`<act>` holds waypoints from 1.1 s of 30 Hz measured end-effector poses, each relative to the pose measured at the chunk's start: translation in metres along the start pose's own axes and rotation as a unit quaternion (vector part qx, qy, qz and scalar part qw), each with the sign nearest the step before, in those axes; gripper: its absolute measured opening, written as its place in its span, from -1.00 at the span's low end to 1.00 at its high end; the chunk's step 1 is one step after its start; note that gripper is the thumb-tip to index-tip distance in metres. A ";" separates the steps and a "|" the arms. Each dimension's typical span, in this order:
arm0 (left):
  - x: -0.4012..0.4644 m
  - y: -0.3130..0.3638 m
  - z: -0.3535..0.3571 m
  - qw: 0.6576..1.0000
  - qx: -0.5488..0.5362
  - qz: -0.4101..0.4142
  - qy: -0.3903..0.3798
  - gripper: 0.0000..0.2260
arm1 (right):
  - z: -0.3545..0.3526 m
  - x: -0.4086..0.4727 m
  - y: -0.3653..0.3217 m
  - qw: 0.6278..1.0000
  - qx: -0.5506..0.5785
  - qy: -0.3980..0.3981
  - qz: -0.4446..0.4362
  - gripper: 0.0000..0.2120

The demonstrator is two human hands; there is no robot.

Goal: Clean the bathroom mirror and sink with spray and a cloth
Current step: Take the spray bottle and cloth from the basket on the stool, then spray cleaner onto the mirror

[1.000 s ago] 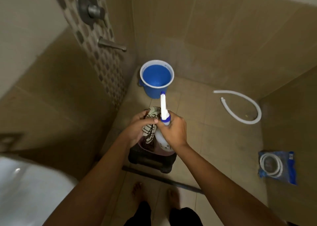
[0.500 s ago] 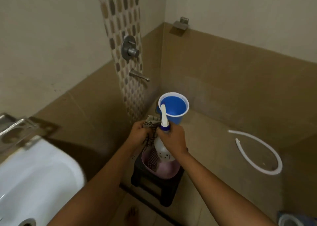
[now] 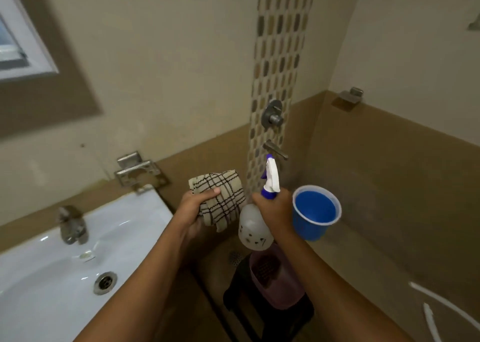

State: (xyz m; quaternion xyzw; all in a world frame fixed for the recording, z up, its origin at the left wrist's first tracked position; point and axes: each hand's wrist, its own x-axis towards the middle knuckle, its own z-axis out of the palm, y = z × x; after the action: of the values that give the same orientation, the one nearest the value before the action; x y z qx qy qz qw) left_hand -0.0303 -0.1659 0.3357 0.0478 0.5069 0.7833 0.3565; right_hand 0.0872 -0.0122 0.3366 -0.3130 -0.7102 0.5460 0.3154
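Observation:
My left hand (image 3: pixel 193 209) grips a beige checked cloth (image 3: pixel 220 198), bunched and held up in mid air. Just to its right, my right hand (image 3: pixel 276 207) holds a white spray bottle (image 3: pixel 253 227) by its neck, the white and blue nozzle pointing up. The white sink (image 3: pixel 78 258) with its metal tap (image 3: pixel 70 224) and drain (image 3: pixel 105 282) lies at the lower left, below and left of the cloth. A framed mirror edge (image 3: pixel 23 45) shows at the upper left.
A blue bucket (image 3: pixel 315 211) stands on the floor right of the bottle. Below my hands a pink basket (image 3: pixel 275 279) sits on a dark stool (image 3: pixel 262 313). Shower valve (image 3: pixel 271 114) and spout (image 3: pixel 275 149) on the mosaic wall strip; white hose (image 3: pixel 441 308) at lower right.
Both hands lifted the cloth and spray bottle up out of the pink basket. The view swung up and left, so the sink, tap and mirror edge came into sight.

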 end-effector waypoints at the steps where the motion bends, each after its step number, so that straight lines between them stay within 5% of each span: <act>1: -0.008 0.008 -0.008 1.000 0.008 0.013 0.017 -0.61 | 0.010 -0.003 -0.008 1.000 0.008 -0.015 0.006 -0.70; 5: -0.036 0.042 -0.044 0.997 0.002 0.049 0.062 -0.69 | 0.052 -0.018 -0.037 0.993 0.079 -0.085 0.026 -0.78; 9: -0.074 0.083 -0.087 0.992 -0.016 0.089 0.094 -0.73 | 0.093 -0.042 -0.073 0.981 0.130 -0.145 0.020 -0.65; 15: -0.142 0.140 -0.152 0.980 -0.044 0.159 0.112 -0.71 | 0.150 -0.088 -0.131 0.964 0.166 -0.205 -0.025 -0.83; 17: -0.166 0.160 -0.169 0.974 -0.049 0.190 0.111 -0.71 | 0.167 -0.106 -0.152 0.960 0.173 -0.213 -0.057 -0.93; 20: -0.198 0.191 -0.189 0.966 -0.039 0.230 0.113 -0.71 | 0.189 -0.131 -0.176 0.951 0.185 -0.230 -0.087 -0.67; 24: -0.235 0.233 -0.209 0.954 -0.007 0.277 0.118 -0.69 | 0.215 -0.165 -0.207 0.946 0.188 -0.250 -0.088 -0.76; 29: -0.267 0.284 -0.222 0.932 0.021 0.346 0.105 -0.71 | 0.242 -0.194 -0.248 0.941 0.199 -0.253 -0.106 -0.61; 33: -0.282 0.318 -0.222 0.924 0.013 0.370 0.092 -0.68 | 0.253 -0.206 -0.281 0.930 0.212 -0.271 -0.128 -0.78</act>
State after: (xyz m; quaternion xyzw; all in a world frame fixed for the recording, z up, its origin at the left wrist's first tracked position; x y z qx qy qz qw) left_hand -0.0804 -0.5791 0.5727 0.1646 0.4939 0.8537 -0.0077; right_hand -0.0160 -0.3796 0.5361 0.0147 -0.6706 0.7026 0.2376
